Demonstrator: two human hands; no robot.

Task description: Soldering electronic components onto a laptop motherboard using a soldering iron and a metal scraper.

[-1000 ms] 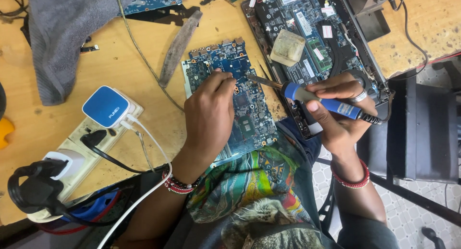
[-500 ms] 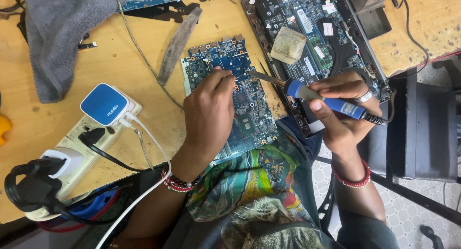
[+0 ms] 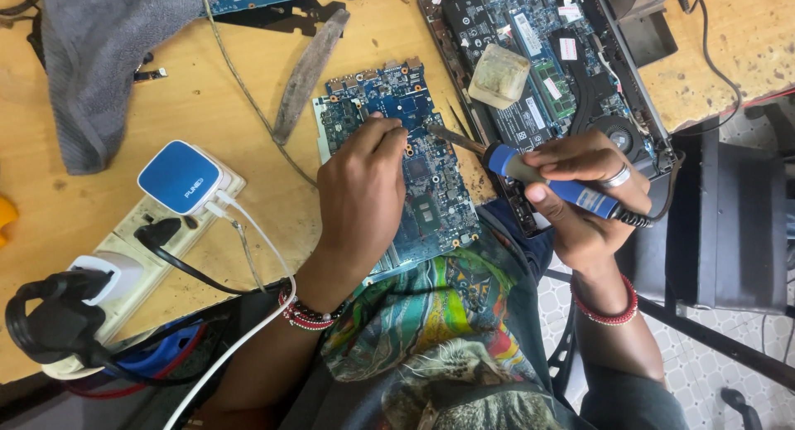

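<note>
A blue circuit board (image 3: 431, 190) lies on the wooden bench in front of me. My left hand (image 3: 360, 194) rests on it, fingers pinched together near the board's upper middle; whether they hold something small I cannot tell. My right hand (image 3: 584, 198) grips a blue-handled soldering iron (image 3: 530, 171), its metal tip pointing left to the board just beside my left fingertips. A ring sits on one right finger, and bead bracelets circle both wrists.
An opened laptop chassis (image 3: 546, 74) with a small translucent tub (image 3: 499, 75) on it lies at the upper right. A grey cloth (image 3: 108, 57), a white power strip (image 3: 157, 231) with a blue-topped adapter (image 3: 180, 177) and black plugs sit left. A dark chair (image 3: 729, 223) stands right.
The soldering iron's tip has edged slightly left toward my left fingertips. Both hands otherwise stay in place on the board.
</note>
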